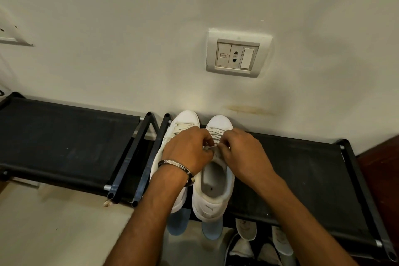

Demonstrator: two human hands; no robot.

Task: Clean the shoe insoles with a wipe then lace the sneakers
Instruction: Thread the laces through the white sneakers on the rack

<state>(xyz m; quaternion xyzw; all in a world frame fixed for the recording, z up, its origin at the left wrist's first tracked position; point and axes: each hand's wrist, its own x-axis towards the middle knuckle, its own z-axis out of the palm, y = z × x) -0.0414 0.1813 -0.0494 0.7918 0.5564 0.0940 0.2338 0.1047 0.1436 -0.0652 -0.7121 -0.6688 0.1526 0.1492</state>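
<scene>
Your two white sneakers (212, 192) sit side by side on the black rack (302, 168), toes to the wall; your left hand (186, 151) and right hand (243, 153) meet over the right-hand shoe's tongue, fingers curled and pinching the lace (212, 147) between them. Expect the lace to be soft, flat and limp — it likely slips if held loosely; grip it near its end, not mid-length. The shoe looks light — it may shift under a hard pull.

Both hands (212, 149) pinch lace (212, 147) over rt sneaker (213, 188), on black rack (302, 170)
</scene>
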